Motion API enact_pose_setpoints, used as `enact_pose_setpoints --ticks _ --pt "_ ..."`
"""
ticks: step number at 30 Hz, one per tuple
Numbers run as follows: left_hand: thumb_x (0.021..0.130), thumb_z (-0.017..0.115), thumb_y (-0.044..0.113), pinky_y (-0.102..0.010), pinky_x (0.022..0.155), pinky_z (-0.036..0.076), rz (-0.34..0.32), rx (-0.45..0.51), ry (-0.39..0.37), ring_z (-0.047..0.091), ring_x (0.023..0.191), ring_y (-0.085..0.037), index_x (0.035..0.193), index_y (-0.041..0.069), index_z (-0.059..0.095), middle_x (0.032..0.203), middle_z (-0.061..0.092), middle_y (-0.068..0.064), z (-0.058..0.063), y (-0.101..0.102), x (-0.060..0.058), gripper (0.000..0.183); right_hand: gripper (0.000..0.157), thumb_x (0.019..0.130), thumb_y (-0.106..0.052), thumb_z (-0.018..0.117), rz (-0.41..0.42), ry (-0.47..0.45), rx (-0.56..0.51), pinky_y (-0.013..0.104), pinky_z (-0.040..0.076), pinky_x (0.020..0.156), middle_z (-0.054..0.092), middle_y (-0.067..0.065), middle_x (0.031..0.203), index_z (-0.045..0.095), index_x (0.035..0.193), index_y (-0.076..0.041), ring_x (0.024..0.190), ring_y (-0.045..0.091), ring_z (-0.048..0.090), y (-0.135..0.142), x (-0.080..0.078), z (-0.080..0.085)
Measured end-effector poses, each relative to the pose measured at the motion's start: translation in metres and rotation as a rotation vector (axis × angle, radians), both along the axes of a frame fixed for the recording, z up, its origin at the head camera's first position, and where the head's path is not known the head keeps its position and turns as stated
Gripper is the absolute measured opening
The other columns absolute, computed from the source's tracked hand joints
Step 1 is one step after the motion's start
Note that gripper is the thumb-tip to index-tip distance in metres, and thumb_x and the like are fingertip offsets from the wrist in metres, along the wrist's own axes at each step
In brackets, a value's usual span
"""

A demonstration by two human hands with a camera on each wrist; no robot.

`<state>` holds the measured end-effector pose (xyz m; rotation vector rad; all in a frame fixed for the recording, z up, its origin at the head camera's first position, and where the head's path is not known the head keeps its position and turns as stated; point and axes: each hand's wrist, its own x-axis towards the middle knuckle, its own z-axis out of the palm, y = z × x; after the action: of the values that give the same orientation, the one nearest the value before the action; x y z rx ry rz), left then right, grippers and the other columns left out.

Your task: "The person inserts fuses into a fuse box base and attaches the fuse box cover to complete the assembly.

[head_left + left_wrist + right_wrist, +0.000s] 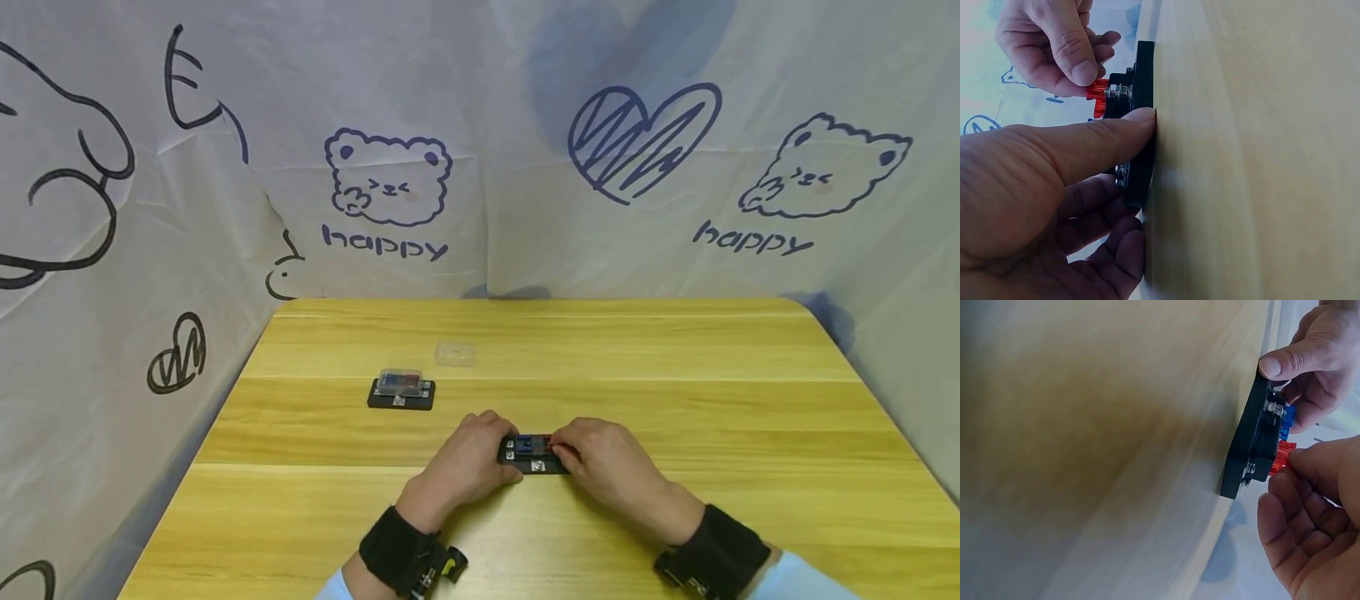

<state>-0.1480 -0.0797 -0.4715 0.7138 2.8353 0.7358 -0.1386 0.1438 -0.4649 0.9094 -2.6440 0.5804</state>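
Observation:
A black fuse block lies on the table with blue blade fuses and red blade fuses standing in it. My left hand grips its left end, the thumb along the near edge and the fingers at the far side. At the right part of the block my right hand pinches a red blade fuse between thumb and forefinger. Metal terminal screws show along the block's side. The right hand covers the block's right end in the head view.
A second fuse block with a clear cover over its fuses sits further back on the left. Beside it lies a loose clear cover. The wooden table is bordered by white drawn-on cloth at the back and sides.

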Motion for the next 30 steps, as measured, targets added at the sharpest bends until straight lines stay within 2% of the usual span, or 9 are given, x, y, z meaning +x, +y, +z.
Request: enact_pose_setpoints --ticks 10,30 --pt "0.074 0.081 0.034 -0.032 0.084 0.048 0.002 0.001 -0.002 0.051 0.095 -0.018 0.116 0.013 0.063 0.11 0.06 0.0 -0.0001 0.0005 -0.0003 0.05 0.004 0.083 -0.016 0.074 0.007 0.026 -0.001 0.028 0.052 0.059 0.067 -0.006 0.079 0.072 0.087 -0.016 0.069 0.005 0.058 0.0008 -0.0007 -0.0011" --pt "0.074 0.082 0.033 -0.032 0.083 0.048 0.003 0.006 -0.003 0.051 0.095 -0.017 0.116 0.013 0.064 0.109 0.06 0.0 -0.0002 0.0006 0.0 0.05 0.004 0.085 -0.017 0.073 -0.002 -0.023 0.007 0.027 0.05 0.059 0.066 -0.006 0.078 0.071 0.084 -0.013 0.068 0.004 0.055 -0.0015 -0.0011 -0.0014"
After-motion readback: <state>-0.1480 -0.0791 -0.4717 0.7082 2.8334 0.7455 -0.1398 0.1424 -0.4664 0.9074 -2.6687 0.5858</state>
